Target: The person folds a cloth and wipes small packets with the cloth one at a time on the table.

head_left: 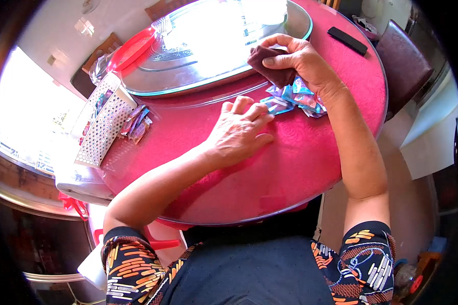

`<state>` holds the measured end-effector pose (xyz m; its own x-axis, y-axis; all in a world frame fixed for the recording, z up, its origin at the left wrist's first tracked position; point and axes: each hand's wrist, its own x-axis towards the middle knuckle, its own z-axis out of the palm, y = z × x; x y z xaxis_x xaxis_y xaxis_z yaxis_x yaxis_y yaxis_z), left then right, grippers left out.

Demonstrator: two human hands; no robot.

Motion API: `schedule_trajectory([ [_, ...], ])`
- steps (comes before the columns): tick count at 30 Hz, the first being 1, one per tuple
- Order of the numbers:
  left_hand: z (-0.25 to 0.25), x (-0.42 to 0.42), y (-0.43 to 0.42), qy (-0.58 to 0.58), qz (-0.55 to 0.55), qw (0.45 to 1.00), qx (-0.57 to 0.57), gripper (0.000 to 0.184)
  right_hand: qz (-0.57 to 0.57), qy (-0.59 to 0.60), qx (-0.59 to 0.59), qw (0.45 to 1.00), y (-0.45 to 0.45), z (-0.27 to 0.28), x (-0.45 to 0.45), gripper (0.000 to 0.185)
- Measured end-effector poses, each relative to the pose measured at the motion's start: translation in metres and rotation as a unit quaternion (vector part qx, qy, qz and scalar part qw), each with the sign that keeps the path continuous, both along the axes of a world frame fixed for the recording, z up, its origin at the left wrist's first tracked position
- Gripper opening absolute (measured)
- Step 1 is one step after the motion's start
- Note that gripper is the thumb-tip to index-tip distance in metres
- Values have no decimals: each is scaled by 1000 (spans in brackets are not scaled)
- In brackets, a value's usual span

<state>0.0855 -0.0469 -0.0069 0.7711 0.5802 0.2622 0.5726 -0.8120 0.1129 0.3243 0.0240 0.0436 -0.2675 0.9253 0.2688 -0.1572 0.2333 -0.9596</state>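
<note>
My right hand [303,63] pinches a folded dark maroon cloth [276,66] between thumb and fingers, raised above the table's far side. Just beneath it lies a pile of small shiny packets [303,96], blue, pink and purple, partly hidden by that hand. With fingers spread and bent, my left hand [241,129] rests palm down on or just over the red tabletop [229,190]. Its fingertips are close to a blue packet [277,105] at the pile's left edge; whether they touch it I cannot tell.
A white perforated basket [107,124] stands at the left, with several wrappers [136,124] beside it. Behind is a glass turntable [188,84] carrying a red tray [132,50]. A black oblong object [347,41] lies far right, near a dark chair [404,66].
</note>
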Motion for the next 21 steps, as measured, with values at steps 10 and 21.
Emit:
schedule_trajectory([
  [10, -1, -94, -24, -151, 29, 988, 29, 22, 117, -140, 17, 983, -22, 0, -35, 33],
  [21, -7, -91, -19, -138, 56, 988, 27, 29, 109, -508, 223, 825, -59, 8, -60, 36],
])
